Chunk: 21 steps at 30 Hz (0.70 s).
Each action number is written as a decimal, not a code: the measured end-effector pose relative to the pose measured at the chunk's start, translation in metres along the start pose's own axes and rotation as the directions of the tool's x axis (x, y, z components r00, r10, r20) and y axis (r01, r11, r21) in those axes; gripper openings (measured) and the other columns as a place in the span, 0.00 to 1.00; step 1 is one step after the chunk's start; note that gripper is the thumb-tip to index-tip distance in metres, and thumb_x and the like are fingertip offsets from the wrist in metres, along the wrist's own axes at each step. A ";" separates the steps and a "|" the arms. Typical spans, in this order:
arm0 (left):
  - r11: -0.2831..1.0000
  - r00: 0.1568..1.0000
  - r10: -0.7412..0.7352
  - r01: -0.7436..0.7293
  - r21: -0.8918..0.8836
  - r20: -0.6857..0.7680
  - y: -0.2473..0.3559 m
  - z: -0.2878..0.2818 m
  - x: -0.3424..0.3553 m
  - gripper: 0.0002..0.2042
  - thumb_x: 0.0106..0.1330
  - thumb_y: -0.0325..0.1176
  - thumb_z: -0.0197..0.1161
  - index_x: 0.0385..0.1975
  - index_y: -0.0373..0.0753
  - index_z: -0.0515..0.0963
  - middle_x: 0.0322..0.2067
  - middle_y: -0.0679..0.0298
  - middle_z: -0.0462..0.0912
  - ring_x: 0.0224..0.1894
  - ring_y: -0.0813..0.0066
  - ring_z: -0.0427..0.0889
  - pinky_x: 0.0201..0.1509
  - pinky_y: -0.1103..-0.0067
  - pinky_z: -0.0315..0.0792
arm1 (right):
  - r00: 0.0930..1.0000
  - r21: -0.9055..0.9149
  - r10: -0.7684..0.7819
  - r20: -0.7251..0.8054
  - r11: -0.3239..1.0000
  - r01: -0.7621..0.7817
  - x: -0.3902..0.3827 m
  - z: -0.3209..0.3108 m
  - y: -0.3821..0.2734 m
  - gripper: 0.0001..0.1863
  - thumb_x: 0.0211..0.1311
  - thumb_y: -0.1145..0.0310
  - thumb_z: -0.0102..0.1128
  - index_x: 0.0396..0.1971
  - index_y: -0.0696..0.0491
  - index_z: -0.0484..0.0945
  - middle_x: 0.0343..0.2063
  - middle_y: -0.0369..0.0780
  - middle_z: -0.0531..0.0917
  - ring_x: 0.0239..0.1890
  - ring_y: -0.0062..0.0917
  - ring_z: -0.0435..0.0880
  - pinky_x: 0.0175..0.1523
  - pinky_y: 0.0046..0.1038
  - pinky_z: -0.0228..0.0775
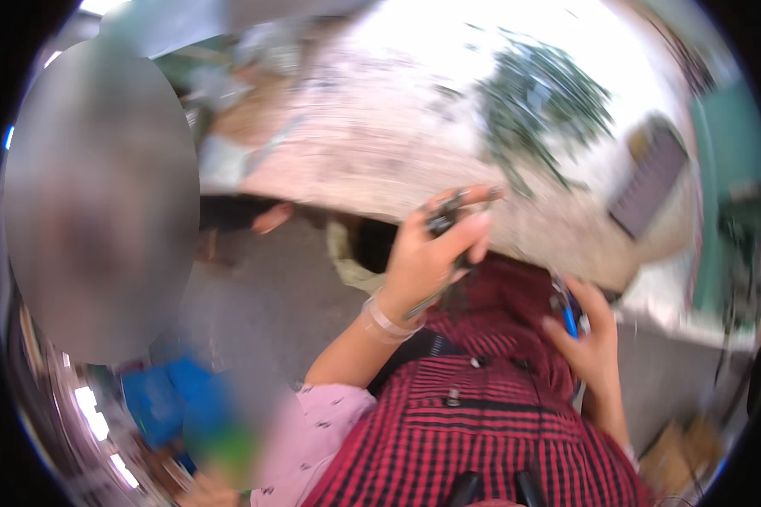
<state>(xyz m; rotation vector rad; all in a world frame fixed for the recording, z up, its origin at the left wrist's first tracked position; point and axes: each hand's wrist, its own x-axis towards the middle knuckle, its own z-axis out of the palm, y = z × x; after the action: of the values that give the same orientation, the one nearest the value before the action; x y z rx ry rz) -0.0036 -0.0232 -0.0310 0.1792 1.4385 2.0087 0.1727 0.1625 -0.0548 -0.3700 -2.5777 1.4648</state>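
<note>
My left hand point(440, 245) is closed on a small dark object point(442, 220), too blurred to name, held up near the front edge of the pale worktable point(330, 148). My right hand point(592, 334), lower and to the right, grips a blue-handled tool point(570, 317) with a metal upper part, beside my red checked apron point(473, 422). Beyond my hands, a loose heap of thin green strips point(541, 101) lies on the table, with a dark rectangular block point(647, 186) to its right.
A person, blurred, is at the left, with a hand or foot point(271, 218) near the table edge. A green machine or panel point(727, 135) stands at the right. A pale bag point(342, 262) is under the table. Blue material point(161, 401) lies lower left, cardboard point(685, 448) lower right.
</note>
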 end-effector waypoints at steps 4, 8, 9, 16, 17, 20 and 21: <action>0.984 0.976 -0.175 0.177 -0.004 0.131 -0.015 0.010 -0.020 0.18 0.68 0.25 0.58 0.56 0.28 0.74 0.18 0.68 0.75 0.17 0.88 0.67 0.18 0.89 0.56 | 0.998 -0.215 -0.039 -0.045 0.976 0.029 0.022 -0.011 -0.027 0.31 0.44 0.73 0.69 0.55 0.44 0.80 0.31 0.41 0.76 0.36 0.36 0.76 0.43 0.35 0.69; 0.958 0.949 -0.286 0.286 0.019 0.135 -0.013 0.015 -0.016 0.16 0.67 0.24 0.60 0.53 0.27 0.75 0.19 0.66 0.76 0.18 0.85 0.70 0.19 0.88 0.58 | 0.989 -0.419 -0.124 -0.081 0.905 0.079 0.026 -0.015 -0.023 0.31 0.43 0.74 0.67 0.54 0.42 0.80 0.31 0.40 0.75 0.38 0.35 0.76 0.42 0.36 0.69; 0.954 0.944 -0.297 0.298 0.018 0.144 -0.013 0.017 -0.015 0.15 0.66 0.24 0.60 0.52 0.27 0.75 0.19 0.66 0.76 0.18 0.85 0.70 0.19 0.88 0.58 | 0.989 -0.464 -0.132 -0.070 0.882 0.085 0.025 -0.016 -0.022 0.32 0.42 0.74 0.67 0.54 0.42 0.80 0.32 0.40 0.75 0.39 0.35 0.76 0.42 0.36 0.69; 0.911 0.903 -0.412 0.404 0.083 0.120 -0.004 0.037 -0.014 0.14 0.62 0.23 0.60 0.47 0.26 0.78 0.17 0.68 0.73 0.16 0.86 0.66 0.18 0.87 0.54 | 0.986 -0.647 -0.162 -0.043 0.757 0.097 0.009 -0.031 -0.029 0.32 0.39 0.73 0.65 0.53 0.39 0.79 0.31 0.36 0.73 0.36 0.32 0.74 0.31 0.35 0.66; 0.900 0.894 -0.434 0.424 0.099 0.114 0.000 0.041 -0.013 0.14 0.60 0.23 0.59 0.45 0.25 0.78 0.16 0.69 0.72 0.15 0.87 0.65 0.18 0.88 0.52 | 0.982 -0.681 -0.185 -0.027 0.723 0.118 0.007 -0.034 -0.024 0.31 0.39 0.72 0.65 0.51 0.38 0.79 0.30 0.35 0.72 0.35 0.31 0.74 0.29 0.33 0.64; 0.799 0.759 -0.600 0.553 0.238 0.251 0.020 0.041 -0.001 0.12 0.63 0.22 0.63 0.45 0.27 0.79 0.19 0.69 0.75 0.18 0.87 0.69 0.21 0.87 0.58 | 0.945 -0.722 -0.314 0.088 0.634 0.278 0.005 -0.055 -0.009 0.30 0.37 0.70 0.65 0.49 0.38 0.81 0.28 0.35 0.69 0.31 0.31 0.72 0.30 0.33 0.62; 0.760 0.705 -0.644 0.541 0.361 0.297 0.025 0.044 0.003 0.12 0.62 0.22 0.64 0.45 0.27 0.80 0.19 0.71 0.75 0.18 0.88 0.67 0.21 0.87 0.58 | 0.920 -0.719 -0.366 0.138 0.602 0.347 0.007 -0.065 -0.004 0.30 0.36 0.69 0.65 0.49 0.39 0.82 0.27 0.36 0.69 0.30 0.32 0.71 0.32 0.34 0.62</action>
<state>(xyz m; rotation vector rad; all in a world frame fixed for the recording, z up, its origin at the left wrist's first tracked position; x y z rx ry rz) 0.0036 0.0093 0.0077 0.1898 1.2542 1.1660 0.1823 0.2159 -0.0185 0.0714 -2.8771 0.2255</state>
